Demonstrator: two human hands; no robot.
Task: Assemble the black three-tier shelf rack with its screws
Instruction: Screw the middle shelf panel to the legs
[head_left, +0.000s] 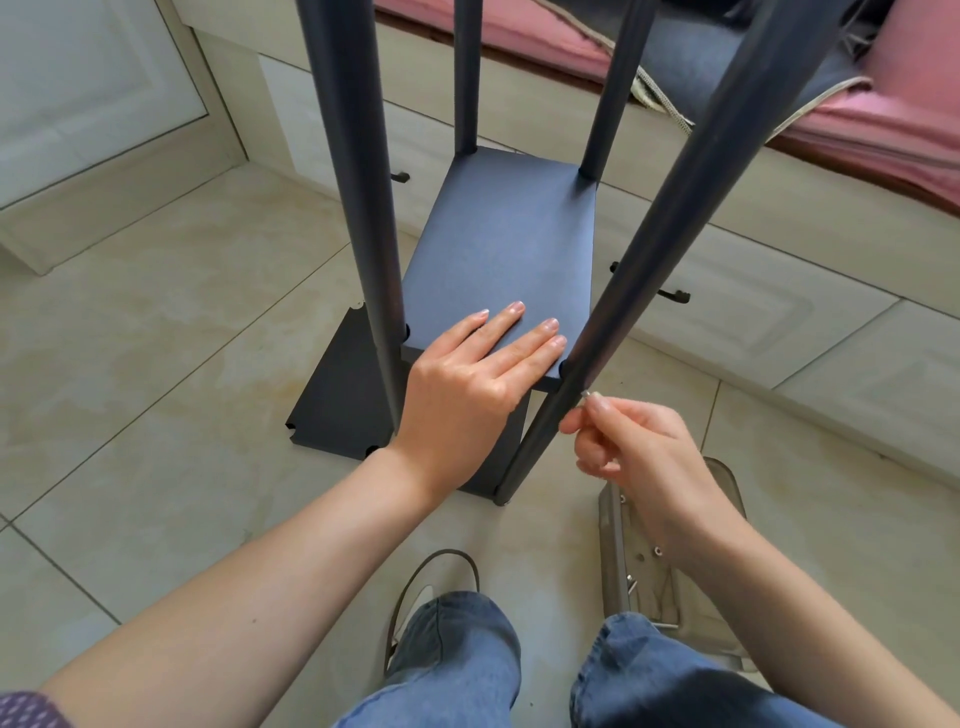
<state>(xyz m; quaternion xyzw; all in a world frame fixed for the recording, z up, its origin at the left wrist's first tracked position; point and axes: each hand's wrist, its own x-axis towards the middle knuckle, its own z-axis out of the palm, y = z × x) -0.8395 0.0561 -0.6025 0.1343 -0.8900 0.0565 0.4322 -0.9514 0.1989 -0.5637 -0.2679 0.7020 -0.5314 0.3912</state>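
Black metal rack (498, 249) stands on the tiled floor (156, 338), four poles rising out of frame, one shelf panel seated part-way up and a bottom panel under it at floor level. A spare panel (337, 384) lies flat on the floor just left of the rack, notched corners showing.

Left hand (467, 384): I have it flat on the near edge of the middle shelf (498, 260), fingers straight and slightly spread, pressing down to steady it. No grip, only palm and finger pressure.

Right hand (634, 447): thumb and forefinger pinch a small silver screw (586, 394), tip touching the near right pole (670, 234) just below the shelf's near right corner. Remaining fingers curled in loosely.

Step in hand, as I judge it: fixing the middle shelf to the near right pole with a screw. I cannot tell whether the screw has entered a hole; the contact point is too small to read.

A clear plastic tray (623, 545) sits on the floor near my right knee, a few more screws visible inside, partly hidden by my wrist.

Next move calls for: keeping the shelf level under the left hand so hole and pole line up, then turning the screw square to the pole with the fingertips. Risk: cross-threading if the shelf tilts, or dropping the screw onto the tiles.
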